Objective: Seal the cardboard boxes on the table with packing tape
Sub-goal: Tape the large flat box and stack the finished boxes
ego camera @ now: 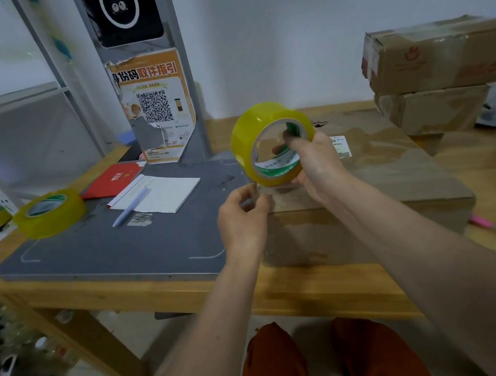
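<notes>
Head view: my right hand (pixel 316 167) grips the yellow packing-tape roll (pixel 269 141), left hand (pixel 243 213) pinching its free end; next, stick it on the large brown cardboard box (pixel 389 176).

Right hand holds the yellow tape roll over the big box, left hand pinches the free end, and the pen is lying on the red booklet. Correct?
One thing is off. In the head view the pen lies on the white notepad, not on the red booklet. The rest holds: the right hand holds the yellow tape roll over the big box, and the left hand pinches the free end.
</notes>
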The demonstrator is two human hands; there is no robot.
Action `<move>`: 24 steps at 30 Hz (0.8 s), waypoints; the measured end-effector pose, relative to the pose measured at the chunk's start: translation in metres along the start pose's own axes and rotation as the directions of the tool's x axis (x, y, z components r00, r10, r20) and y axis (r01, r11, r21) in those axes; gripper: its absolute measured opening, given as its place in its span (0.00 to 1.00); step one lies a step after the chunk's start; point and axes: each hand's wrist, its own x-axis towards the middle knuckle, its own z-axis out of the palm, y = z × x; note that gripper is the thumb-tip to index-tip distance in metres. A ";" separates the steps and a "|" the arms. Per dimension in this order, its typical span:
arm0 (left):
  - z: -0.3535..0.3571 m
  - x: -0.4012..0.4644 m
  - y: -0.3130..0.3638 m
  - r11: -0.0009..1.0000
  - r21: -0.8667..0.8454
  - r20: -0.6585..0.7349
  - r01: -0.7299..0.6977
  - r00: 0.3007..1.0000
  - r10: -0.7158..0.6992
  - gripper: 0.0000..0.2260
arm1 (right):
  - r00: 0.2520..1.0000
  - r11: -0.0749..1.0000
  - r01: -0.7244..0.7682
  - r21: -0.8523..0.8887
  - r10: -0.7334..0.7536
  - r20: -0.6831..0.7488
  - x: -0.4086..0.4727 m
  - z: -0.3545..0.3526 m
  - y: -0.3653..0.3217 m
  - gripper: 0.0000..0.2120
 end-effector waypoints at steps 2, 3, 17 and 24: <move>0.007 -0.002 0.000 0.989 -0.123 -0.044 0.084 0.995 -0.090 0.10 | 1.000 1.000 0.009 -0.016 -0.008 0.022 -0.001 0.004 0.001 0.03; 0.011 -0.003 0.001 0.972 -0.196 -0.065 0.132 0.987 -0.147 0.09 | 1.000 1.000 0.009 -0.022 -0.008 0.028 -0.001 0.005 0.002 0.02; -0.003 -0.015 -0.017 0.982 -0.054 0.228 -0.181 0.955 0.189 0.27 | 0.998 0.997 -0.050 0.056 0.051 -0.019 -0.004 -0.008 0.003 0.06; -0.019 0.001 -0.022 0.902 0.253 0.332 -0.351 0.907 0.260 0.30 | 0.988 0.944 0.125 -0.304 -0.145 -0.045 0.001 -0.054 -0.012 0.11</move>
